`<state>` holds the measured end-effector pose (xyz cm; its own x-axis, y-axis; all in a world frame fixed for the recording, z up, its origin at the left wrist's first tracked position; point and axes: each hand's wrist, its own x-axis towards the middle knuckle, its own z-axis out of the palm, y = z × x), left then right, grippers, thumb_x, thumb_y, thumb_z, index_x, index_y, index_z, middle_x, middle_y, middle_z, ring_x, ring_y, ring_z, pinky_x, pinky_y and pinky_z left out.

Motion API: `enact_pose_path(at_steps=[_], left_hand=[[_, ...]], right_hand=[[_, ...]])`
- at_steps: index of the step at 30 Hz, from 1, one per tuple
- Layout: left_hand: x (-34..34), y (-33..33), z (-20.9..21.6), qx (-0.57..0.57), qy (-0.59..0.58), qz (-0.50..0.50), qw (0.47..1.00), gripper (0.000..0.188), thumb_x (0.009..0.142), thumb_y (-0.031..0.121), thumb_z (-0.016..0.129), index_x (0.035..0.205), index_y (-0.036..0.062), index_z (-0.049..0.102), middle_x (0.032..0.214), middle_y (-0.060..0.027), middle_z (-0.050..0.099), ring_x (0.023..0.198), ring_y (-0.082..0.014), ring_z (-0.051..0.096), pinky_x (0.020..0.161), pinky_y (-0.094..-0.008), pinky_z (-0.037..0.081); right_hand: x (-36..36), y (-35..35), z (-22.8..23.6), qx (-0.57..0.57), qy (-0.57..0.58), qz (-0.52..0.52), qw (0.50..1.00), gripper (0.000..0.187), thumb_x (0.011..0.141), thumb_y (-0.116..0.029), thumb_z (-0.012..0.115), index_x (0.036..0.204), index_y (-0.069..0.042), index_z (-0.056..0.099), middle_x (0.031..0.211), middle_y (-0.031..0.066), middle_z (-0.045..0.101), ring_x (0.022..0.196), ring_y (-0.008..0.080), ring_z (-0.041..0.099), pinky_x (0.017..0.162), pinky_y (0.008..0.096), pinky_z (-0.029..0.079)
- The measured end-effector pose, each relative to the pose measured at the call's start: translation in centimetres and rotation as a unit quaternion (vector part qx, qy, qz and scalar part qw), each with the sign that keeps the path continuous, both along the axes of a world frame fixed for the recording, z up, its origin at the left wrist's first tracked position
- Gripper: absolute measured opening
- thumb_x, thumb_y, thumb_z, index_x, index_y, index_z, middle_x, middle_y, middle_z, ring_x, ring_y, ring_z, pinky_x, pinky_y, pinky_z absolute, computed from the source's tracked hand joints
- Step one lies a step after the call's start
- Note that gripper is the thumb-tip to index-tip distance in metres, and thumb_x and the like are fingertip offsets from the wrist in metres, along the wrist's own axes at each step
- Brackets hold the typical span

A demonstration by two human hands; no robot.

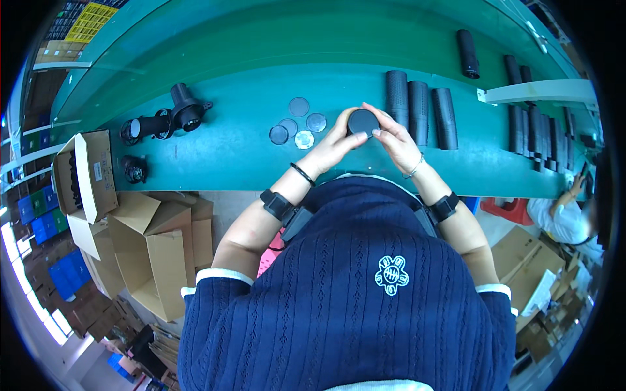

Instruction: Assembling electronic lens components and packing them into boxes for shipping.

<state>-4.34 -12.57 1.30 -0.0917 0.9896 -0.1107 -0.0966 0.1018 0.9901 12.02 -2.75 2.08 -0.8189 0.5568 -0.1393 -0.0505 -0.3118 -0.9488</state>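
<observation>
Between my two hands sits a round black piece (362,122), its flat circular face turned up; whether it is a loose cap or the end of a tube is hidden. My left hand (338,142) curls round its left side, thumb on the near edge. From the right, my right hand (396,142) grips it with the thumb close to the other one. Just left of my left hand, several thin round discs lie on the green table, among them a shiny silver one (304,139) and a dark one (278,135). Three ribbed black tubes (418,114) lie beyond my right hand.
Black flared fittings (187,109) and a smaller black part (135,169) rest at the table's left. Open cardboard boxes (160,260) stand left of me. More black tubes (535,133) lie far right under a pale metal bracket (541,92), near another person (562,218).
</observation>
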Motion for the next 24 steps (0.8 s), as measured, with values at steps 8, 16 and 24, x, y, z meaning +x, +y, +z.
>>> enact_pose_path(at_steps=[8,16,24], left_hand=[[1.0,0.2,-0.3,-0.032,-0.083,0.047,0.995,0.047,0.092,0.015,0.050,0.134,0.0017,0.033,0.121,-0.0134,0.047,0.113,-0.0201,0.048,0.094,-0.0320,0.041],[0.5,-0.4,-1.1,0.032,0.041,0.006,0.999,0.071,0.082,0.025,0.071,0.133,-0.0009,0.029,0.124,-0.0176,0.047,0.118,-0.0271,0.048,0.098,-0.0363,0.040],[0.1,-0.8,-0.6,0.074,0.208,0.018,0.975,0.064,0.074,0.018,0.074,0.127,0.0015,0.043,0.117,-0.0153,0.055,0.110,-0.0261,0.055,0.088,-0.0345,0.048]], right_hand=[[-0.9,-0.8,1.2,0.017,-0.016,-0.028,0.999,0.048,0.092,-0.014,0.055,0.137,-0.003,0.045,0.133,0.0067,0.043,0.127,0.0175,0.039,0.107,0.0295,0.029],[-0.6,0.0,0.3,0.032,0.008,0.005,0.999,0.050,0.089,-0.014,0.062,0.136,-0.006,0.047,0.124,0.0068,0.047,0.122,0.0172,0.044,0.101,0.0291,0.037],[-0.5,-0.4,1.8,0.320,-0.092,0.039,0.942,0.073,0.073,-0.027,0.078,0.135,-0.005,0.046,0.116,0.0089,0.049,0.106,0.0217,0.052,0.091,0.0325,0.045]])
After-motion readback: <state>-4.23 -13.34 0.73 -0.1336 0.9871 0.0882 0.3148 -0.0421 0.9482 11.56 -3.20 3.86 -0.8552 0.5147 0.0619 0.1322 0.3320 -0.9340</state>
